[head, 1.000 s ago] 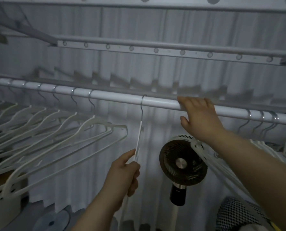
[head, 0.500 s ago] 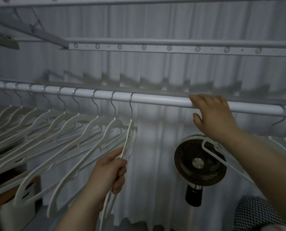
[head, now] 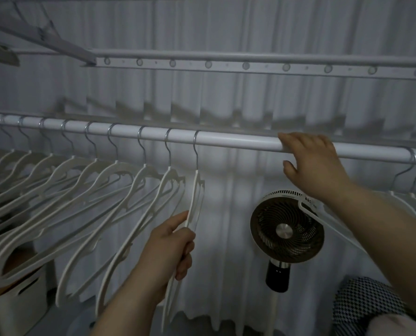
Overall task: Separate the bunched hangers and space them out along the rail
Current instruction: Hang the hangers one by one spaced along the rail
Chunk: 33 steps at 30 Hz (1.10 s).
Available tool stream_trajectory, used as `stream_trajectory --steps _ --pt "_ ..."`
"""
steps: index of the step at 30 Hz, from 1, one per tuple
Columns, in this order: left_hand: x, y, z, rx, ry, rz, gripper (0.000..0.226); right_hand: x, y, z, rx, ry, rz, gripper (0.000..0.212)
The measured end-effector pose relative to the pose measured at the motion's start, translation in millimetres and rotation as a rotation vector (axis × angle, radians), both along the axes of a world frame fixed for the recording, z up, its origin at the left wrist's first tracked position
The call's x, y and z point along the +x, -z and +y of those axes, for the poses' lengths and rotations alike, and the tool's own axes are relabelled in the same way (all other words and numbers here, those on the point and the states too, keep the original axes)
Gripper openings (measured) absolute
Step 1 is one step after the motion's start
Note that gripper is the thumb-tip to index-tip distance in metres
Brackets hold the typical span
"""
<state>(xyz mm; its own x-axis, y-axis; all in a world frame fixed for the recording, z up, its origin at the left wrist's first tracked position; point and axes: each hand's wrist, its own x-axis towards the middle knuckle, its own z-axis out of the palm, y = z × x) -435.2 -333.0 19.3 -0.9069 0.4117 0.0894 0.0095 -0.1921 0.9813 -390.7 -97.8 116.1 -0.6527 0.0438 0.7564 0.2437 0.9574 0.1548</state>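
— What does the left hand (head: 170,248) have?
— It grips the last hanger (head: 195,202) of the row, low on its white arm. The fingers are curled round it and the thumb lies along it. The hook of this hanger sits on the rail (head: 238,141), near the middle.
— And the other hangers?
— The spaced row (head: 80,180) hangs from the left end of the rail up to that one, each hook apart from the next. A bunched group (head: 413,190) hangs close together at the right end.
— And the right hand (head: 313,163)?
— It is on the rail, between the held hanger and the bunch. Its fingers are bent over the top and the thumb is free underneath.
— What is behind?
— A round fan (head: 287,230) stands lower than the rail, before a pale curtain (head: 226,40).
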Motion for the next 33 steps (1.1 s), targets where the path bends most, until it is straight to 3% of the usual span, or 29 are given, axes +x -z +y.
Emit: stream_trajectory --steps 9,15,20,23,28,30,33 --pt "5.9 -3.0 3.4 -0.199 -0.127 0.164 0.027 18.7 -8.2 4.2 -0.021 0.008 -0.086 0.061" --pt "8.2 -6.1 16.9 -0.382 -0.494 0.594 0.029 39.3 -12.5 20.1 -0.033 0.032 -0.087 0.062" --pt "46.1 -23.0 55.3 -0.602 -0.468 0.928 0.038 78.0 -16.6 55.7 -0.046 0.079 -0.100 0.064" --pt "73.6 -30.7 94.9 -0.461 -0.258 0.821 0.013 106.4 -20.7 87.5 -0.069 0.143 -0.116 0.070" --pt "120.1 -7.4 179.6 -0.513 0.153 0.685 0.020 146.1 -35.5 139.1 -0.203 0.176 -0.129 0.068" --pt "138.5 3.9 213.8 -0.401 0.256 0.563 0.019 154.8 -41.2 154.4 -0.237 0.161 -0.182 0.069" --pt "159.9 5.2 255.0 -0.165 0.235 0.319 0.027 158.7 -39.7 170.7 -0.150 0.143 -0.300 0.065"
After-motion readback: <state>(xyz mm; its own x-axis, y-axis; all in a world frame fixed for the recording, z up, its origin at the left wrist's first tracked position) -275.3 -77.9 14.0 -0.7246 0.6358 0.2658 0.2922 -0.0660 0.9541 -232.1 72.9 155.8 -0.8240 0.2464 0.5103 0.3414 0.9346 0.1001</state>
